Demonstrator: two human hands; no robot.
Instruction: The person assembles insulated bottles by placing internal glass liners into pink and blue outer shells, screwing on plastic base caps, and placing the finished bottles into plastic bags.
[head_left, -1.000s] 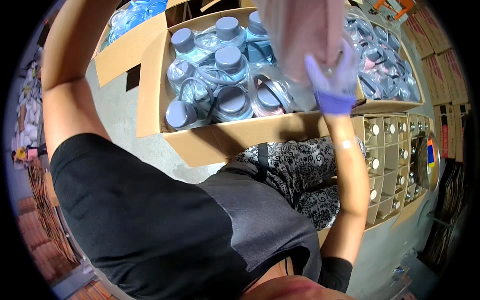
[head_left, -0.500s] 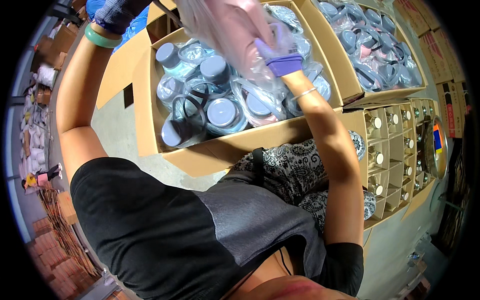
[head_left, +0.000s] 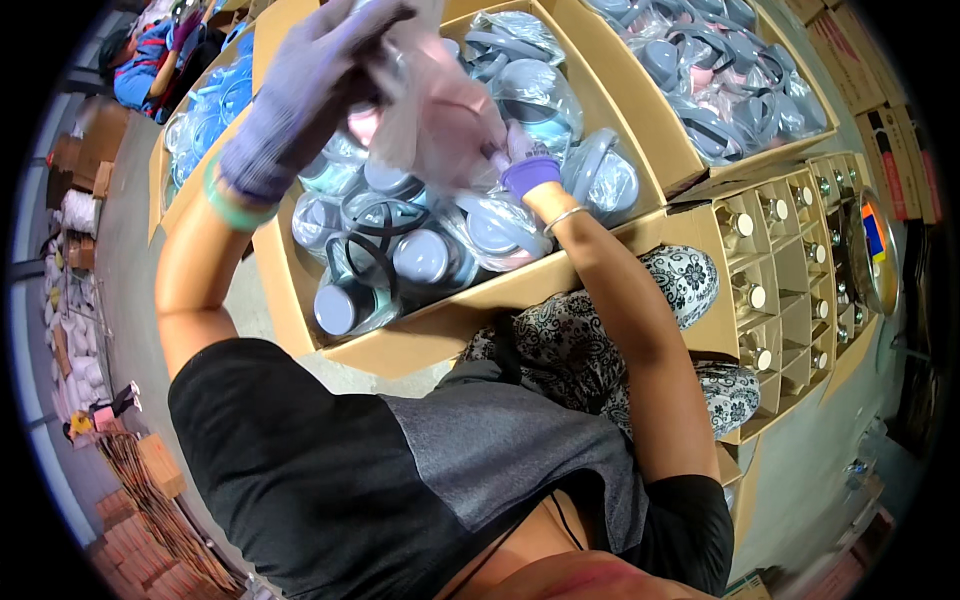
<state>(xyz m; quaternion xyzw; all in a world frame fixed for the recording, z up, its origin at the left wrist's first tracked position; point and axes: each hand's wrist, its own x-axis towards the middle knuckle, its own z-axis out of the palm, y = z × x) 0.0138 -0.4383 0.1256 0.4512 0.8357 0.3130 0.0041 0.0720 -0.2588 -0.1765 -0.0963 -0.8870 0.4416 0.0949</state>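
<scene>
To our far left, a co-worker (head_left: 145, 72) is near some blue plastic-wrapped items (head_left: 218, 105). Our gloved left hand (head_left: 308, 98) is raised at the upper left of a clear bag with a pink item (head_left: 455, 115), probably to steady the top; its fingers are bent and blurred, so we cannot tell whether they pinch the film. This bag hangs over the open carton (head_left: 410, 345) of grey-lidded bottles (head_left: 422, 257), each wrapped, we think, against scuffing. Our gloved right hand (head_left: 528, 165) is at the bag's lower right, seemingly to support it; thumb and forefinger stand slightly apart against the film, their grip unclear. Further right, a second carton (head_left: 760, 160) holds similar bottles, and below it a divided carton (head_left: 712, 310) keeps gold-capped bottles (head_left: 738, 225) apart, likely so that they don't knock together.
</scene>
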